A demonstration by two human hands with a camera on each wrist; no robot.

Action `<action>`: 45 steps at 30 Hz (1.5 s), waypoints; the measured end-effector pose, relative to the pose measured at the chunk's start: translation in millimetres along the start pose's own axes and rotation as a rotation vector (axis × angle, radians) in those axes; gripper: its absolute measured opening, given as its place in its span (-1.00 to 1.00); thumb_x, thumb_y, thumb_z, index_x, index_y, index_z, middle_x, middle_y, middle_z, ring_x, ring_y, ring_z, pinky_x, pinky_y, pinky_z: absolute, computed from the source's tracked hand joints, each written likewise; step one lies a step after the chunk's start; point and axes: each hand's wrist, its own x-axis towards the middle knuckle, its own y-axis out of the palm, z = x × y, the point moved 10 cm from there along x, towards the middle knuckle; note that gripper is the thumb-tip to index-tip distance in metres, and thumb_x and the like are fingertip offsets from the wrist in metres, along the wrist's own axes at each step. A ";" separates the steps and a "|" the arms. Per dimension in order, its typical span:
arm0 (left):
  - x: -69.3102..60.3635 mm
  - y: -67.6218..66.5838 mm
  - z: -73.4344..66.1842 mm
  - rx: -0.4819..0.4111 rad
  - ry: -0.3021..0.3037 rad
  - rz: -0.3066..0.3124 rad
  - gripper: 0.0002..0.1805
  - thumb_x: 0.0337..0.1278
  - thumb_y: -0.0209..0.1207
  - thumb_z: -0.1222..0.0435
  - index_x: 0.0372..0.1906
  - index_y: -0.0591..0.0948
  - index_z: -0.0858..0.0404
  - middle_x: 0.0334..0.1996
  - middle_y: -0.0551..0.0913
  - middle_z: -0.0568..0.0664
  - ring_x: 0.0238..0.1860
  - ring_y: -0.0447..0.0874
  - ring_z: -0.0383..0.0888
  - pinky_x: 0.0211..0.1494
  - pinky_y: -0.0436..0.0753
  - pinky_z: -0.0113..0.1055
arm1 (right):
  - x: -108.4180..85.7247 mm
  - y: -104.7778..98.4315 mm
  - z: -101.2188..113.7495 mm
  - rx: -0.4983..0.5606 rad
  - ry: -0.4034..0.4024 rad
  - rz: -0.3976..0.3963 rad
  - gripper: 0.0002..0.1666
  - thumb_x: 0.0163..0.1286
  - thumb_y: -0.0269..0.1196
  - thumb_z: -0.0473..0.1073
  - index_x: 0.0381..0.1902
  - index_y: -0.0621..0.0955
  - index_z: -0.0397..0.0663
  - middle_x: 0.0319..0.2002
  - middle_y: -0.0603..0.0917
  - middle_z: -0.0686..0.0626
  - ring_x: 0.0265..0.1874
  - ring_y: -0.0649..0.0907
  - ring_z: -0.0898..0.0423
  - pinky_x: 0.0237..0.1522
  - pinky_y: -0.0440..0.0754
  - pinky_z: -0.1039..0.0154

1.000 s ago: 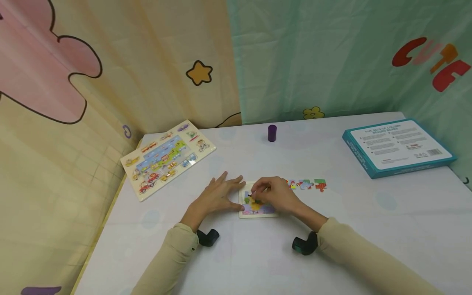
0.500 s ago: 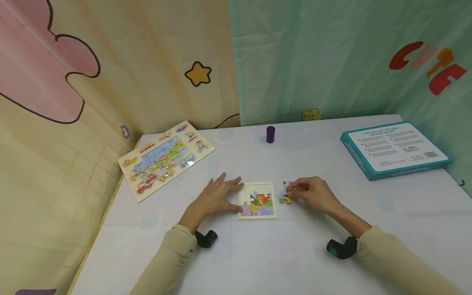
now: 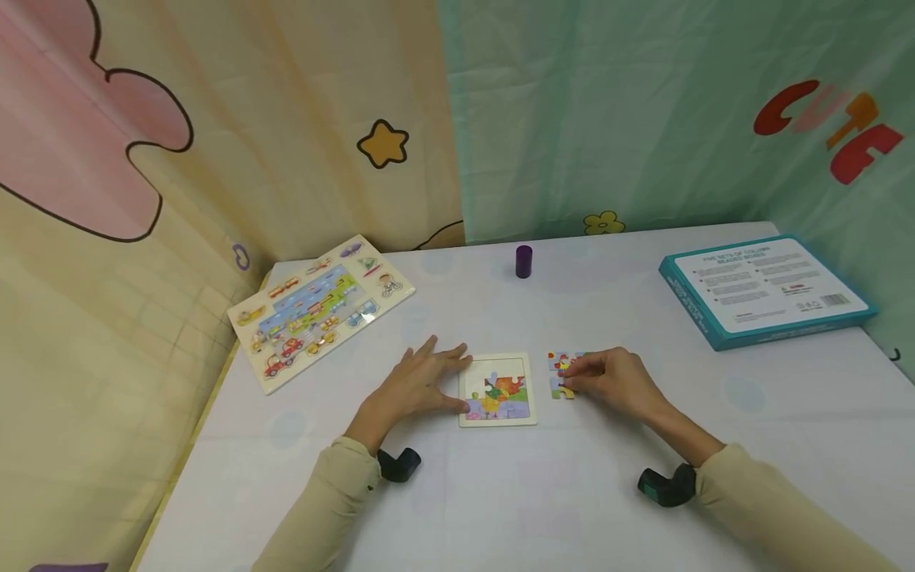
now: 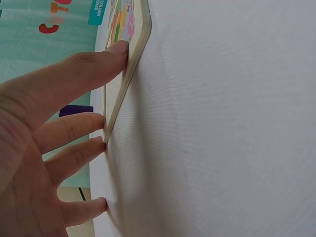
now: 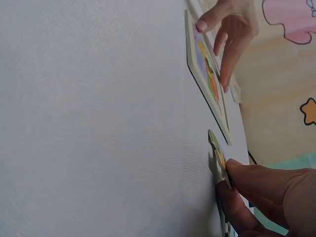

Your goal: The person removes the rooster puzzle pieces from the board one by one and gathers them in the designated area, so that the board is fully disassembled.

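A small square puzzle board (image 3: 500,423) with a pale frame lies mid-table. Colourful pieces fill its lower and right parts; its upper left shows bare backing. My left hand (image 3: 418,385) has its fingers spread, with thumb and forefinger touching the board's left edge; in the left wrist view the thumb (image 4: 98,64) rests on the frame. To the right of the board, my right hand (image 3: 618,383) pinches a puzzle piece (image 5: 221,162) between thumb and forefinger, just off the cloth. Other loose puzzle pieces (image 3: 560,361) lie beyond its fingertips, partly hidden by the hand.
At the back left is a larger vehicle picture puzzle (image 3: 322,310). A purple cylinder (image 3: 524,261) stands near the back edge. A teal box (image 3: 768,290) with a white printed label lies at the back right. Patterned curtains (image 3: 608,119) hang behind the white-covered table (image 3: 500,508).
My right hand has moved from over the puzzle board to the loose pieces on its right, then slightly further right with a piece pinched. The left hand has stayed at the board's edge.
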 end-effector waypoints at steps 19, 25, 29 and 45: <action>1.5 -0.3 0.7 -0.007 -0.004 0.010 -0.11 -0.21 0.52 -0.05 0.35 0.49 0.08 0.44 0.29 -0.15 0.51 -0.09 0.27 0.41 -0.01 0.37 | -2.7 -4.1 9.4 -0.167 0.025 -0.054 -0.83 0.14 0.46 -0.09 -0.35 0.77 -0.05 -0.50 0.69 0.12 -0.36 0.59 0.11 -0.44 0.45 0.25; 1.4 1.1 1.5 -0.013 -0.007 0.010 -0.11 -0.22 0.52 -0.05 0.34 0.50 0.08 0.44 0.30 -0.15 0.52 -0.09 0.27 0.41 -0.02 0.37 | -3.2 -2.5 10.5 -0.161 0.007 -0.054 -0.86 0.14 0.46 -0.12 -0.36 0.75 -0.04 -0.52 0.67 0.14 -0.38 0.58 0.13 -0.41 0.46 0.24; 0.4 1.5 1.7 -0.021 -0.009 0.013 -0.12 -0.22 0.52 -0.04 0.34 0.50 0.08 0.44 0.30 -0.15 0.52 -0.10 0.27 0.41 -0.02 0.37 | -3.8 0.2 10.8 -0.166 -0.011 -0.049 -0.89 0.15 0.45 -0.13 -0.38 0.74 0.00 -0.55 0.63 0.16 -0.42 0.56 0.16 -0.40 0.46 0.24; 1.6 0.3 0.2 -0.040 -0.009 0.026 -0.12 -0.20 0.52 -0.03 0.34 0.49 0.07 0.44 0.30 -0.20 0.52 -0.13 0.26 0.43 -0.06 0.35 | 2.8 14.6 44.0 -0.159 -0.099 -0.018 -0.80 0.22 0.41 -0.12 -0.23 0.74 -0.08 -0.48 0.58 0.09 -0.45 0.51 0.10 -0.50 0.42 0.30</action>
